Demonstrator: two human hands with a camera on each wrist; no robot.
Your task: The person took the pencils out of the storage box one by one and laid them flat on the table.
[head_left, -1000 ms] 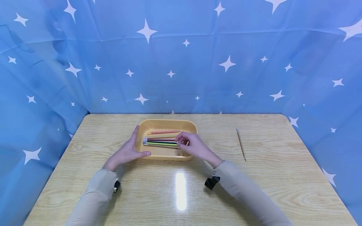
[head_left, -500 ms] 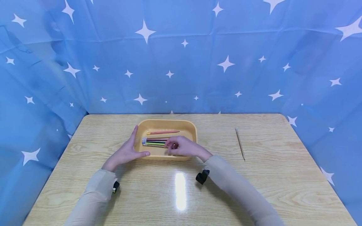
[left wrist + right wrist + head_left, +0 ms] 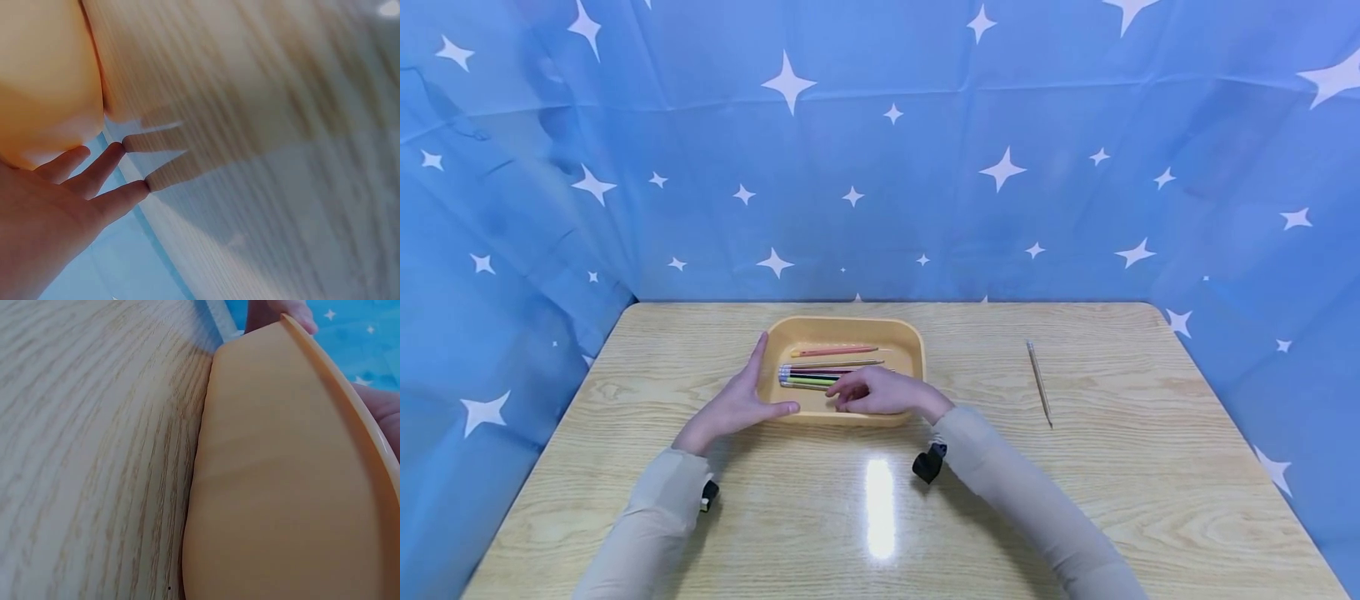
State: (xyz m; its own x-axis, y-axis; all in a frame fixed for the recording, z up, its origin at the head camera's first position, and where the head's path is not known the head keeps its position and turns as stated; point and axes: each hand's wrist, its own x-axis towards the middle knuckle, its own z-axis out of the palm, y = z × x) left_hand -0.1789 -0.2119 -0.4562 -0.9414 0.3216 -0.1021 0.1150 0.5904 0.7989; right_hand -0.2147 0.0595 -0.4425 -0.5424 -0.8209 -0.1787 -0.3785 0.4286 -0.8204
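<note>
A shallow orange-yellow plastic tray (image 3: 898, 327) holds a row of pencils (image 3: 805, 382), their eraser ends lined up on the left. A red pencil (image 3: 835, 352) lies apart behind them. My left hand (image 3: 741, 406) holds the tray's left end, thumb over the front rim and fingers spread along the outside. In the left wrist view the fingers (image 3: 103, 172) reach along the tray's wall. My right hand (image 3: 880, 392) is inside the tray with bent fingers, fingertips right at the front gold pencil and covering the pencils' right part. I cannot tell whether it pinches one.
One gold pencil (image 3: 1039, 383) lies by itself on the wooden table (image 3: 1120, 467), right of the tray. A blue curtain with white stars (image 3: 880, 167) stands behind the table and along its sides.
My right hand has moved left and slightly nearer inside the tray, from the pencils' right ends to the front of the row. My left hand and the tray have stayed put.
</note>
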